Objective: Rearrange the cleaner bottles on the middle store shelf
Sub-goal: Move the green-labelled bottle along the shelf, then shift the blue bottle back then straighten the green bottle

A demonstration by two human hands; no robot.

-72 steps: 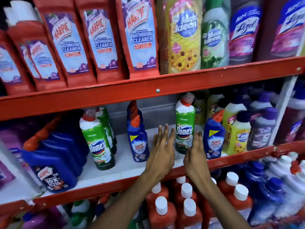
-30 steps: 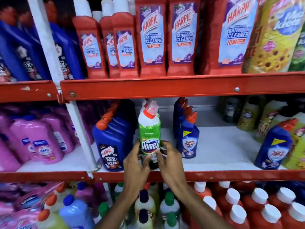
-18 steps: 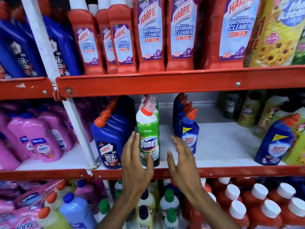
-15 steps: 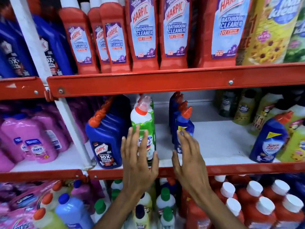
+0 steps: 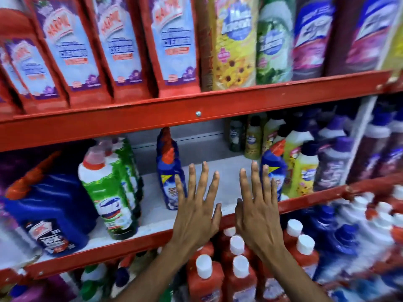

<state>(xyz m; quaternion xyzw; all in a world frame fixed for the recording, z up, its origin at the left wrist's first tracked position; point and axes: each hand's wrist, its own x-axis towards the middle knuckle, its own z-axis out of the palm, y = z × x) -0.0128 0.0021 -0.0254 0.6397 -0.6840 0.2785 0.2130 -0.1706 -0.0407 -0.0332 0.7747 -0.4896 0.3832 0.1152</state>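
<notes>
White middle shelf (image 5: 220, 168), blurred green Domex bottle (image 5: 109, 192), upright

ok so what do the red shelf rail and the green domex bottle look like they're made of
Red shelf rail: likely painted metal, judging by its glossy red coat, folded edge and silver screw head.
Green Domex bottle: probably moulded plastic, opaque white at the shoulder, wrapped in a shiny printed green sleeve, with what looks like a translucent cap over a red nozzle. Motion blur leaves the finer finish unclear.

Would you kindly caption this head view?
Both open hands, left hand and right hand, hover before the white middle shelf between blue bottles.
</notes>
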